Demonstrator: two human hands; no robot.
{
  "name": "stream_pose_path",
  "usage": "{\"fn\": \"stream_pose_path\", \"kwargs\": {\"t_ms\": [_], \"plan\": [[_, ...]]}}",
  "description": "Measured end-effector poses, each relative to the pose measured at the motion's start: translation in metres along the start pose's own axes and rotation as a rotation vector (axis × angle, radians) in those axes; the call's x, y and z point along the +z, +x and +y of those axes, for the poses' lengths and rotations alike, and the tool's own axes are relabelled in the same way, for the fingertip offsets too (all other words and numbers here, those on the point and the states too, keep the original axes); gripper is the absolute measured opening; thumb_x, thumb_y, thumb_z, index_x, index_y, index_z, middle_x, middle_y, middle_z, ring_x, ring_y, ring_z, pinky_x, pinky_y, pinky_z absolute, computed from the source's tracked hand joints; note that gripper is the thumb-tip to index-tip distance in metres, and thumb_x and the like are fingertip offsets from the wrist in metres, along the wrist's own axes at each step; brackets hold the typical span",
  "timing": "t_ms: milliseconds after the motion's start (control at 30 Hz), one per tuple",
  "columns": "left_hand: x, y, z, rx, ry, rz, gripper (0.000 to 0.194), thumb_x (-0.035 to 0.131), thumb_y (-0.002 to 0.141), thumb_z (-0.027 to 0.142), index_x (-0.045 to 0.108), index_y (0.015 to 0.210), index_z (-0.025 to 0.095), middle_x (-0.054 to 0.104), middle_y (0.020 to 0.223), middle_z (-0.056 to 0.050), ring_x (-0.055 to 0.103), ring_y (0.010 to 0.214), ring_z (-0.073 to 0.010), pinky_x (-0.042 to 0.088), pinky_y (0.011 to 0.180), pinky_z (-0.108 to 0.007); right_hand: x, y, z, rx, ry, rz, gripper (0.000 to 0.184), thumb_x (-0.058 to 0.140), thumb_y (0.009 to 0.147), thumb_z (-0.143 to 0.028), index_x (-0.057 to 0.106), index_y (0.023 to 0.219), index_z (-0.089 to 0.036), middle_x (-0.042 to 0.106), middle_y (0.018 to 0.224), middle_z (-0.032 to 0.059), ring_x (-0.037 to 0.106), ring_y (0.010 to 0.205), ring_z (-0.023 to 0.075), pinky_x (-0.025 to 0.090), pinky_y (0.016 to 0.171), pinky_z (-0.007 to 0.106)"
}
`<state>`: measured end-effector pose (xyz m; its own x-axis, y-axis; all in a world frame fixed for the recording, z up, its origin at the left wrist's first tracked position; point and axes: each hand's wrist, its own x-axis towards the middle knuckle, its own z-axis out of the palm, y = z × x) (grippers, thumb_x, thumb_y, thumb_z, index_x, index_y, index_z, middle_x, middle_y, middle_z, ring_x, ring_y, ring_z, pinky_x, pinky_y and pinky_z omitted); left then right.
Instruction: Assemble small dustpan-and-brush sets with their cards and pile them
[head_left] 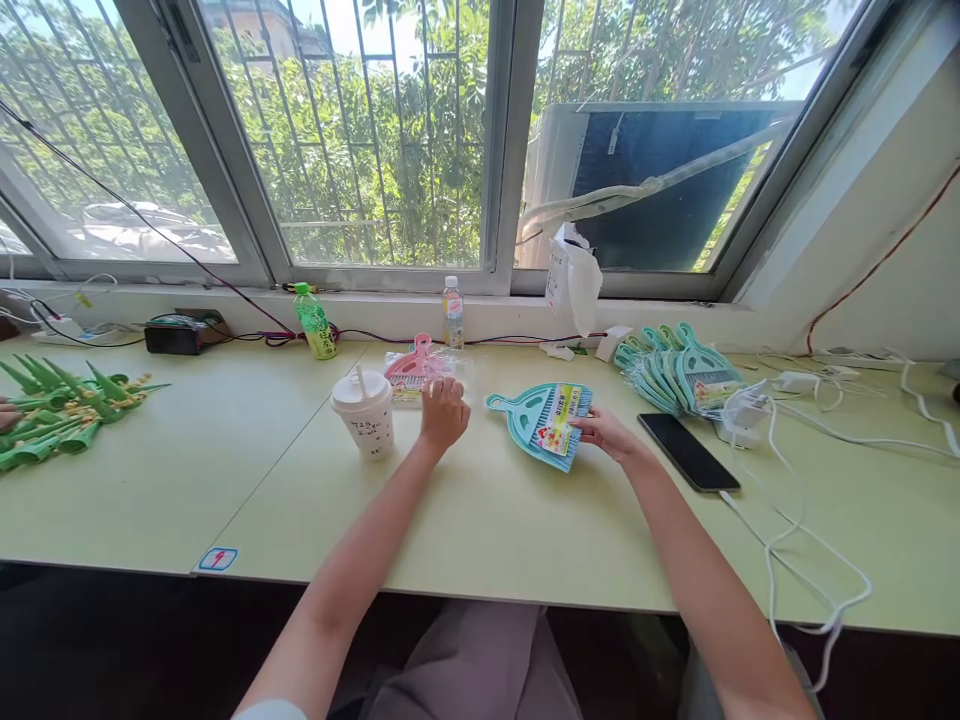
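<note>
A small teal dustpan and brush set (pixel 529 422) with a yellow printed label lies tilted just above the table. My right hand (pixel 606 434) grips its right edge, fingers closed round the bristle end. My left hand (pixel 444 410) is curled closed in front of a pink dustpan and brush set (pixel 409 375) and clear plastic packaging. Whatever its fingers hold, if anything, is hidden. Just left of that hand stands a white lidded cup (pixel 365 418) with a straw. A pile of more teal dustpan sets (pixel 679 372) lies at the back right.
A black phone (pixel 688 452) on a white cable (pixel 787 540) lies right of my right hand. Two bottles, one green (pixel 315 322) and one clear (pixel 453 314), stand by the window. Green plastic pieces (pixel 71 410) lie at the far left, where another person's hand shows at the edge.
</note>
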<state>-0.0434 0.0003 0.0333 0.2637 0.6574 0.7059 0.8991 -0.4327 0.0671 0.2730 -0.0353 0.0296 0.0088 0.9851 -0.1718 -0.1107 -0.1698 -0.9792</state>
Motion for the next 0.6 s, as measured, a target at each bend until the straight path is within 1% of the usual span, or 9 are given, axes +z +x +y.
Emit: {"fn": "stream_pose_path", "kwargs": {"t_ms": [67, 167, 200, 267, 333, 400, 467, 500, 600], "plan": [[0.007, -0.002, 0.008, 0.029, -0.049, -0.056, 0.031, 0.044, 0.088, 0.027, 0.058, 0.113, 0.016, 0.058, 0.116, -0.016, 0.048, 0.115, -0.0315, 0.027, 0.105, -0.048, 0.005, -0.002, 0.001, 0.019, 0.000, -0.060, 0.027, 0.074, 0.065, -0.012, 0.068, 0.091, -0.018, 0.075, 0.090, 0.0074, 0.072, 0.076, 0.0208, 0.061, 0.067, 0.032], [0.019, -0.005, 0.011, 0.023, -0.026, -0.148, 0.036, 0.044, 0.089, 0.028, 0.054, 0.122, 0.016, 0.059, 0.118, -0.017, 0.049, 0.113, -0.0319, 0.032, 0.097, -0.046, 0.010, -0.002, 0.004, 0.053, 0.015, -0.130, 0.028, 0.076, 0.064, -0.013, 0.068, 0.091, -0.017, 0.075, 0.092, 0.0088, 0.072, 0.075, 0.0215, 0.061, 0.066, 0.032], [0.022, -0.006, 0.010, 0.011, 0.000, -0.173, 0.035, 0.044, 0.089, 0.029, 0.055, 0.120, 0.017, 0.060, 0.114, -0.017, 0.051, 0.110, -0.0317, 0.034, 0.095, -0.045, 0.011, -0.001, 0.005, 0.061, 0.026, -0.142, 0.029, 0.076, 0.064, -0.013, 0.068, 0.091, -0.017, 0.075, 0.092, 0.0090, 0.072, 0.074, 0.0216, 0.061, 0.066, 0.032], [0.025, -0.006, 0.007, -0.005, 0.048, -0.206, 0.032, 0.047, 0.088, 0.037, 0.060, 0.111, 0.018, 0.062, 0.107, -0.017, 0.052, 0.105, -0.0318, 0.035, 0.090, -0.044, 0.012, 0.001, 0.006, 0.067, 0.051, -0.144, 0.028, 0.076, 0.063, -0.012, 0.068, 0.090, -0.017, 0.075, 0.091, 0.0090, 0.072, 0.073, 0.0217, 0.061, 0.066, 0.032], [0.026, -0.006, 0.002, -0.014, 0.087, -0.219, 0.035, 0.049, 0.086, 0.046, 0.063, 0.100, 0.017, 0.062, 0.102, -0.018, 0.052, 0.103, -0.0329, 0.036, 0.087, -0.044, 0.013, 0.002, 0.008, 0.059, 0.072, -0.108, 0.027, 0.076, 0.063, -0.011, 0.068, 0.089, -0.017, 0.075, 0.089, 0.0083, 0.072, 0.072, 0.0218, 0.061, 0.066, 0.033], [0.025, -0.006, -0.001, -0.020, 0.123, -0.237, 0.037, 0.051, 0.084, 0.049, 0.065, 0.091, 0.016, 0.061, 0.099, -0.019, 0.051, 0.102, -0.0343, 0.037, 0.085, -0.045, 0.014, 0.004, 0.009, 0.044, 0.090, -0.051, 0.027, 0.076, 0.063, -0.010, 0.068, 0.087, -0.017, 0.075, 0.088, 0.0079, 0.072, 0.072, 0.0219, 0.061, 0.066, 0.034], [0.025, -0.006, -0.003, -0.018, 0.149, -0.263, 0.034, 0.054, 0.082, 0.045, 0.066, 0.086, 0.014, 0.061, 0.096, -0.020, 0.051, 0.100, -0.0353, 0.037, 0.083, -0.045, 0.015, 0.005, 0.011, 0.031, 0.107, -0.005, 0.026, 0.075, 0.063, -0.010, 0.067, 0.087, -0.017, 0.075, 0.088, 0.0083, 0.072, 0.073, 0.0225, 0.061, 0.068, 0.036], [0.026, -0.006, -0.003, -0.016, 0.157, -0.276, 0.030, 0.054, 0.083, 0.041, 0.066, 0.084, 0.013, 0.061, 0.095, -0.020, 0.052, 0.099, -0.0352, 0.037, 0.082, -0.046, 0.015, 0.006, 0.012, 0.028, 0.113, 0.007, 0.026, 0.075, 0.062, -0.010, 0.067, 0.086, -0.016, 0.075, 0.088, 0.0087, 0.072, 0.073, 0.0227, 0.061, 0.069, 0.036], [0.029, -0.007, -0.004, -0.019, 0.167, -0.298, 0.020, 0.048, 0.083, 0.021, 0.066, 0.082, 0.013, 0.062, 0.095, -0.019, 0.053, 0.098, -0.0332, 0.037, 0.082, -0.044, 0.017, 0.006, 0.014, 0.026, 0.119, 0.016, 0.027, 0.076, 0.062, -0.010, 0.067, 0.087, -0.015, 0.075, 0.087, 0.0095, 0.072, 0.072, 0.0231, 0.061, 0.071, 0.037]]}}
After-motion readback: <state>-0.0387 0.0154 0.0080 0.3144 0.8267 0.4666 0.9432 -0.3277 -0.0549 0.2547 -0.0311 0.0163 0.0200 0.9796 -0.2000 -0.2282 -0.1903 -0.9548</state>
